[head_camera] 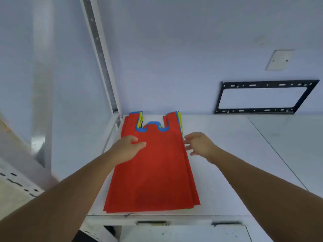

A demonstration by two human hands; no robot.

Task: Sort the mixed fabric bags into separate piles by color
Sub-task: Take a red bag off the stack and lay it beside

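A stack of flat fabric bags lies on the white table (227, 154), handles toward the wall. A red bag (153, 172) is on top. Edges of a blue bag (153, 124) and a yellow bag (180, 119) peek out at the handles beneath it. My left hand (126, 148) rests on the red bag's upper left part, thumb and fingers pressed on the fabric. My right hand (199, 144) hovers at the stack's right edge, fingers spread and touching the edges of the bags.
A black metal wall bracket (262, 96) hangs on the wall behind the table at the right. A white slotted upright rail (99, 55) rises at the table's left back corner. A white plate (279, 60) sits on the wall. The table's front edge runs just below the stack.
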